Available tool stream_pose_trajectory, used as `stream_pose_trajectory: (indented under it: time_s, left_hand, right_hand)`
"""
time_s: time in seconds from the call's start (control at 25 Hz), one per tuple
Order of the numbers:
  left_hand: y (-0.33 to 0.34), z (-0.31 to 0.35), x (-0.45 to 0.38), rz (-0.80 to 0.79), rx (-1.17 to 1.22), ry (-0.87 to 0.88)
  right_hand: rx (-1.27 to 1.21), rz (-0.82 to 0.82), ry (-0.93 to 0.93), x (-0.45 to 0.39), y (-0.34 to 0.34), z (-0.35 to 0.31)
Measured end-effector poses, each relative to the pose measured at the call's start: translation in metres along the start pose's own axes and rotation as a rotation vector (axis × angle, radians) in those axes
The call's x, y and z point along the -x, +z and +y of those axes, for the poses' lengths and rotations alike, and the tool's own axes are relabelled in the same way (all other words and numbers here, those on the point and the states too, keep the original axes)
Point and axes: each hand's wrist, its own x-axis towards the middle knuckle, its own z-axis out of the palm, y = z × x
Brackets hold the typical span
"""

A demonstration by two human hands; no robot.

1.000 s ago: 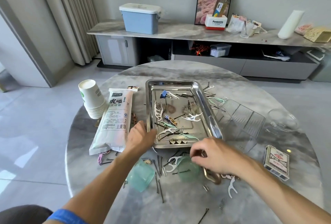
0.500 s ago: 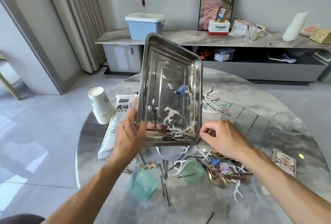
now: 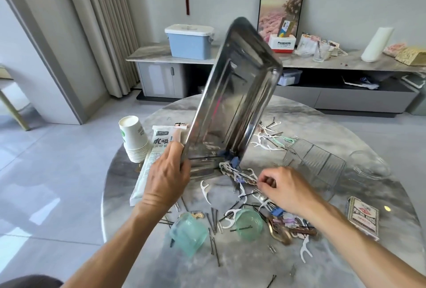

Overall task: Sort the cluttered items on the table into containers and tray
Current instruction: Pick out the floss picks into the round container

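The left hand (image 3: pixel 166 178) grips the near left corner of the steeply tilted shiny rectangular steel tray (image 3: pixel 232 103), while the right hand (image 3: pixel 288 189), fingers curled, pinches small clutter on the round grey marble table (image 3: pixel 322 124).

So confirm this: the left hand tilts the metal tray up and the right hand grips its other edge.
Not quite. The head view shows the left hand tilting the tray up, but the right hand is off it, pinching at the small items on the table.

Steeply tilted tray (image 3: pixel 232 103) in left hand (image 3: pixel 166 177)
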Motion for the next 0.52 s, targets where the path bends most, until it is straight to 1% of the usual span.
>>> stream_pose_trajectory:
  time_s: [0.04, 0.12, 0.24, 0.4, 0.52]
  left_hand:
    - [-0.002, 0.000, -0.002, 0.004, -0.035, 0.073]
    - [-0.005, 0.001, -0.007, 0.011, -0.063, 0.166]
    - [-0.008, 0.001, -0.012, 0.044, -0.083, 0.228]
    - [-0.012, 0.005, -0.020, 0.085, -0.110, 0.290]
    - [-0.014, 0.006, -0.022, 0.083, -0.106, 0.353]
  right_hand:
    - [-0.007, -0.002, -0.003, -0.001, -0.001, 0.000]
    - [-0.009, -0.012, -0.017, -0.001, -0.002, -0.001]
    - [0.013, -0.008, -0.051, -0.001, -0.002, -0.003]
    - [0.002, -0.023, -0.027, -0.001, -0.005, -0.001]
    - [-0.007, -0.041, -0.019, 0.001, -0.004, -0.003]
